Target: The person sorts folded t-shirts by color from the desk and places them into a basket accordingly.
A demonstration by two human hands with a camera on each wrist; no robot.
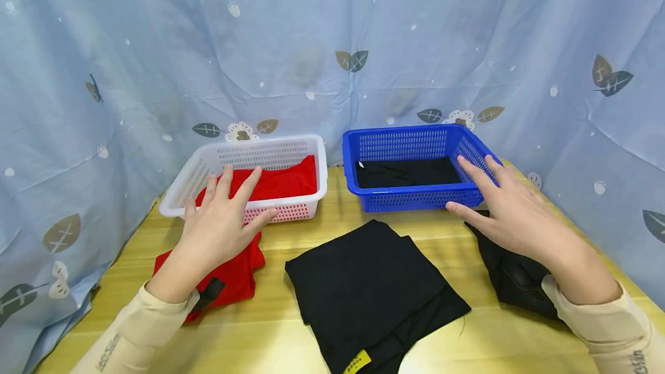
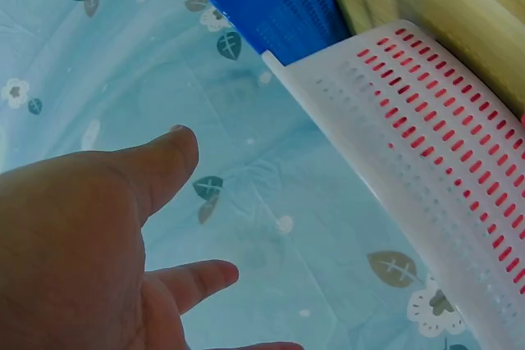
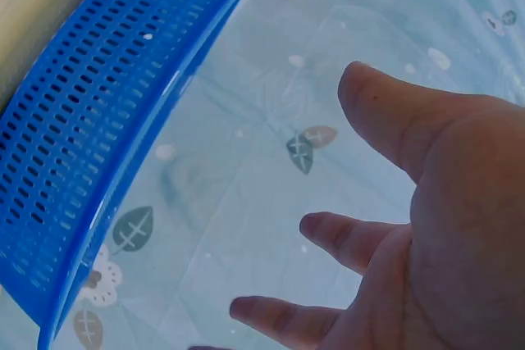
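Note:
My left hand [image 1: 215, 229] is raised with fingers spread, holding nothing. In the head view it overlaps the front of the white basket [image 1: 321, 189], where a folded red cloth [image 1: 286, 182] lies. Below that hand, a red garment [image 1: 236, 276] sits on the table. My right hand [image 1: 519, 218], also spread and holding nothing, overlaps the right corner of the blue basket [image 1: 415, 198]. Folded black cloth [image 1: 410, 173] lies inside that basket. Between the hands, a folded black garment [image 1: 369, 287] with a yellow tag [image 1: 357, 361] lies on the table. Another black garment [image 1: 511, 273] is partly hidden under my right arm.
Both baskets stand side by side at the back of the wooden table [image 1: 270, 328]. A light blue patterned curtain [image 1: 291, 45] hangs right behind them and along both sides.

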